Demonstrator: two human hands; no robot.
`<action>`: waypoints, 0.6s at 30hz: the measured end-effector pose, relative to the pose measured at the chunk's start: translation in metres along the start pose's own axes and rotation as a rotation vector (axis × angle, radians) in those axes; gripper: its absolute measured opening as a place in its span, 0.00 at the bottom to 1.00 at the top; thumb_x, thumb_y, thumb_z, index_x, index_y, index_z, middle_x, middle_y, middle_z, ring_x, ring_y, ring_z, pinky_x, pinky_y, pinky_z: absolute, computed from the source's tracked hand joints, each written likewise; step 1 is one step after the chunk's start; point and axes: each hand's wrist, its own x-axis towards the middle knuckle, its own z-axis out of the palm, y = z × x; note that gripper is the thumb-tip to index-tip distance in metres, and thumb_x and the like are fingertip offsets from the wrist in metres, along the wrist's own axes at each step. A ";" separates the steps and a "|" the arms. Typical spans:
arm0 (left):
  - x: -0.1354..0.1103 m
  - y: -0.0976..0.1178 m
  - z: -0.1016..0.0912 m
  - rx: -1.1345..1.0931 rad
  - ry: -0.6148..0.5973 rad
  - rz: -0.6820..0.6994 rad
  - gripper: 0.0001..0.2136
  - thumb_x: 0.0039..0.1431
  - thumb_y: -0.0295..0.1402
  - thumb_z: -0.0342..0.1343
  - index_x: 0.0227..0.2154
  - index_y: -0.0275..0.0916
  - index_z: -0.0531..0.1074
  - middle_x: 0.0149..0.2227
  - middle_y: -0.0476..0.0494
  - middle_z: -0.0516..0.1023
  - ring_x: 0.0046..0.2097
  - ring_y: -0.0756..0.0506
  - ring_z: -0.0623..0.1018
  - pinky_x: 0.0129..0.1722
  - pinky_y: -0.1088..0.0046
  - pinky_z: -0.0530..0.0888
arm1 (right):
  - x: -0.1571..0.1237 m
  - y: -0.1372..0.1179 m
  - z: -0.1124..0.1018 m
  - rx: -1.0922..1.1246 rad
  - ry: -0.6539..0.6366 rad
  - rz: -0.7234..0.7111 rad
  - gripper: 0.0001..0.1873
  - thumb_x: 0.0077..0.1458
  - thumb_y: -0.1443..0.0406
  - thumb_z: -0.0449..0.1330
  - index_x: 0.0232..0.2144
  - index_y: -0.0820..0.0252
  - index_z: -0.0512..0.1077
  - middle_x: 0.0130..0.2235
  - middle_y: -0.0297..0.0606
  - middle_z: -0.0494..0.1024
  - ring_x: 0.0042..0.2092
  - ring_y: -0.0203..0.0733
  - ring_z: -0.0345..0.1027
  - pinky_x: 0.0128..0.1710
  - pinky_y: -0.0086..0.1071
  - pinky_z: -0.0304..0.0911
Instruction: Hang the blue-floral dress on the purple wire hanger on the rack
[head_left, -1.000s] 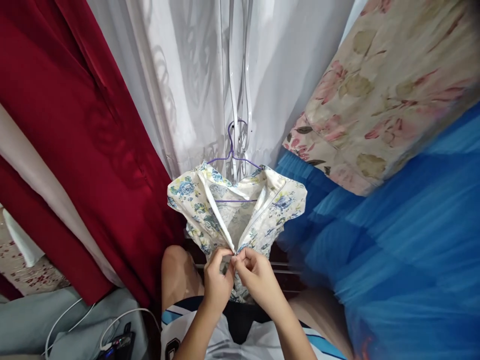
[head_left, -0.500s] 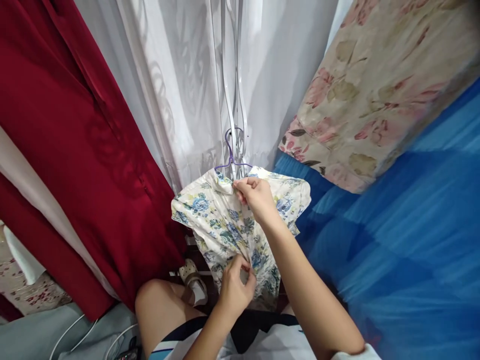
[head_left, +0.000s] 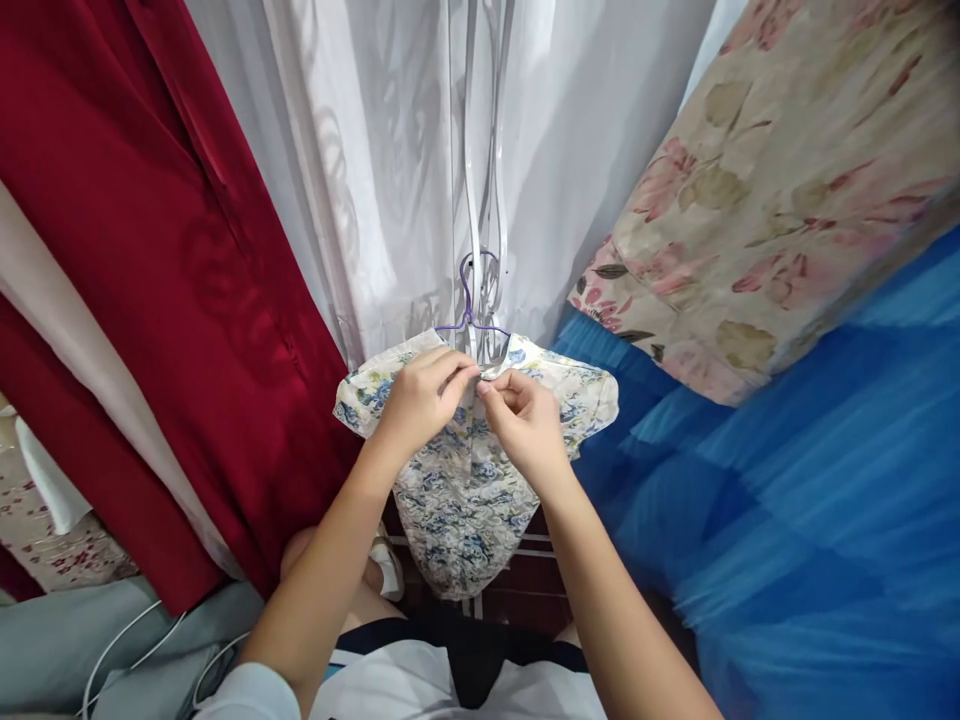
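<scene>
both hands up at the collar

left hand (head_left: 420, 400) and right hand (head_left: 525, 425) pinching the floral dress (head_left: 465, 500) neckline under the purple hanger (head_left: 471, 310), red curtain (head_left: 150, 250) crowding my left

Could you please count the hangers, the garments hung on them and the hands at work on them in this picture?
purple hanger: 1
floral garment: 1
hands: 2, the left hand and the right hand, both pinching the garment at its neckline
Total: 4
</scene>
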 end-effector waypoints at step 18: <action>-0.109 -0.132 -0.003 -0.412 0.689 -0.868 0.16 0.63 0.45 0.48 0.35 0.36 0.69 0.29 0.46 0.72 0.31 0.50 0.74 0.35 0.73 0.72 | -0.095 0.079 0.037 0.093 -0.160 0.249 0.11 0.56 0.63 0.56 0.23 0.57 0.60 0.18 0.26 0.60 0.21 0.32 0.52 0.23 0.27 0.48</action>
